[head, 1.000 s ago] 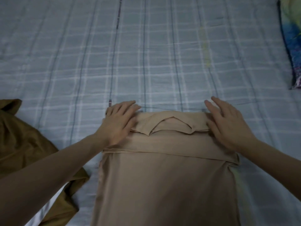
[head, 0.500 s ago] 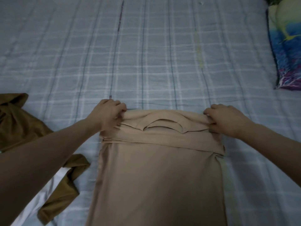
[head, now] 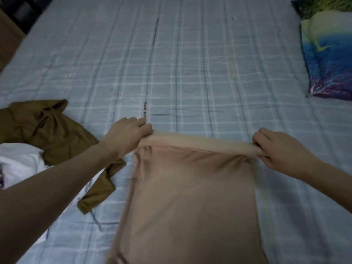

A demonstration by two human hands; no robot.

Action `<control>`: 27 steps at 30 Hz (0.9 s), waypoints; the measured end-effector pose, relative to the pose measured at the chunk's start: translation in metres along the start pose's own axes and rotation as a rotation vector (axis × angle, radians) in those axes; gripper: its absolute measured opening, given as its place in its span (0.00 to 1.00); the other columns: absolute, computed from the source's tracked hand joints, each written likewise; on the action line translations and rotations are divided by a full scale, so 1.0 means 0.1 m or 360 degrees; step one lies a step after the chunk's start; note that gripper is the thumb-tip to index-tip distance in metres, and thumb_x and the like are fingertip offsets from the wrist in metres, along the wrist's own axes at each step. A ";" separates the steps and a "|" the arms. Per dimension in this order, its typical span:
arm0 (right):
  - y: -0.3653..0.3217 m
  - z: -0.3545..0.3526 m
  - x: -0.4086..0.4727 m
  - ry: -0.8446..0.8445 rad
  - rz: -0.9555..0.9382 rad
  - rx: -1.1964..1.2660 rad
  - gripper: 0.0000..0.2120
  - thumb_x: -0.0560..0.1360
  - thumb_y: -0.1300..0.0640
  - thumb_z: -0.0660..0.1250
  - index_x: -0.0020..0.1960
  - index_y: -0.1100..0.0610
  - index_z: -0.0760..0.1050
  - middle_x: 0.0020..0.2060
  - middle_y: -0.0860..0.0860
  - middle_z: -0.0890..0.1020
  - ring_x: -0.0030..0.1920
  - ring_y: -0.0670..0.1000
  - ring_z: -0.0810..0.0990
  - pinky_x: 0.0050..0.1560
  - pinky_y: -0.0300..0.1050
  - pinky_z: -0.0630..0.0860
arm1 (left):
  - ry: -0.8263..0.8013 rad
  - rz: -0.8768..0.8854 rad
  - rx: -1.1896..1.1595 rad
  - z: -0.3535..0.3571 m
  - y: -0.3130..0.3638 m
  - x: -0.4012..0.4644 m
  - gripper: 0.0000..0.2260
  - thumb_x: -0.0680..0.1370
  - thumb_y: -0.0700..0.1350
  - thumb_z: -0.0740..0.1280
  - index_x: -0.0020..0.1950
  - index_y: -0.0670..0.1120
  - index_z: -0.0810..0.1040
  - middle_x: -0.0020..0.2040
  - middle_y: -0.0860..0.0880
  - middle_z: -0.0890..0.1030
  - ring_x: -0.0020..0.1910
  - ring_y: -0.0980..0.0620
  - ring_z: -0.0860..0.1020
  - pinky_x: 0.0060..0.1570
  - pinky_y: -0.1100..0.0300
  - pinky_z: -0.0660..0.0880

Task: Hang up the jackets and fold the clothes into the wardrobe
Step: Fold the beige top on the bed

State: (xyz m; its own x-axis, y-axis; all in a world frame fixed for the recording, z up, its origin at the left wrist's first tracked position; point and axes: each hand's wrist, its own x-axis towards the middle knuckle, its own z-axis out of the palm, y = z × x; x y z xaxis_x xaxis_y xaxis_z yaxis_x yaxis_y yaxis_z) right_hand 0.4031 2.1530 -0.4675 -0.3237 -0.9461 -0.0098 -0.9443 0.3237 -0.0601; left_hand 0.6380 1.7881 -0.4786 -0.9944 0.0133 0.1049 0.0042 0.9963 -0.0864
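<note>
Beige shirt (head: pixel 192 187) lies flat on the plaid bedsheet (head: pixel 190 63); the left hand (head: pixel 127 138) and right hand (head: pixel 276 151) each pinch a far corner, likely to fold it toward the person.

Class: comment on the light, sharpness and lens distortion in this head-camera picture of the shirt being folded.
Head view: dim, flat light, no glare; bedsheet stripes fan outward from wide-angle distortion; slight softness on the beige shirt and both hands, left and right.

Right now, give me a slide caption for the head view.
Left hand and right hand grip the far corners of a tan shirt on a plaid bed.
</note>
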 end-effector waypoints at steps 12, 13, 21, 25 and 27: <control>-1.15 0.84 -1.19 -0.0076 0.0313 -0.0217 0.10 0.65 0.64 0.65 0.46 0.57 0.72 0.42 0.55 0.71 0.39 0.60 0.75 0.36 0.51 0.69 | -0.0149 0.0049 -0.0209 0.46 0.63 -1.40 0.08 0.71 0.44 0.57 0.46 0.49 0.75 0.41 0.47 0.74 0.38 0.45 0.73 0.34 0.55 0.67; -1.22 0.91 -1.25 -0.0161 0.0359 -0.0232 0.13 0.64 0.66 0.69 0.46 0.57 0.73 0.42 0.56 0.72 0.38 0.60 0.75 0.35 0.51 0.69 | -0.0178 0.0032 -0.0235 0.56 0.69 -1.48 0.06 0.72 0.44 0.58 0.46 0.49 0.74 0.41 0.47 0.75 0.38 0.45 0.73 0.34 0.56 0.67; -1.41 0.84 -1.27 -0.0730 0.0550 -0.0070 0.16 0.73 0.36 0.54 0.46 0.48 0.66 0.44 0.47 0.70 0.43 0.51 0.71 0.43 0.48 0.68 | -0.0545 -0.0099 -0.0772 0.65 0.92 -1.70 0.10 0.67 0.56 0.62 0.36 0.52 0.64 0.35 0.55 0.71 0.34 0.50 0.72 0.29 0.57 0.65; -1.42 0.83 -0.89 0.0014 0.0610 0.0028 0.20 0.77 0.46 0.52 0.56 0.60 0.72 0.55 0.59 0.74 0.49 0.62 0.74 0.43 0.54 0.73 | -0.0087 -0.0255 -0.0816 0.54 0.98 -1.41 0.11 0.75 0.52 0.57 0.51 0.50 0.75 0.50 0.53 0.76 0.48 0.51 0.74 0.38 0.57 0.68; -1.44 1.01 -0.73 0.0032 0.0685 0.0092 0.27 0.76 0.47 0.52 0.67 0.65 0.67 0.63 0.64 0.72 0.60 0.64 0.71 0.59 0.59 0.71 | 0.0025 -0.0275 -0.0788 0.64 0.99 -1.24 0.15 0.78 0.50 0.57 0.60 0.46 0.75 0.62 0.47 0.74 0.60 0.46 0.72 0.55 0.52 0.70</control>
State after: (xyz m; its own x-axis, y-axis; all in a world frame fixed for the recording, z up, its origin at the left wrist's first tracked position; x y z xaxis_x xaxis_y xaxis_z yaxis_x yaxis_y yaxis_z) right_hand 0.5685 2.1742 -0.5585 -0.6886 -0.7246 -0.0271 -0.7183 0.6868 -0.1107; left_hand 0.7547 1.8795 -0.5639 -0.9833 -0.1574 0.0915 -0.1066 0.9051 0.4117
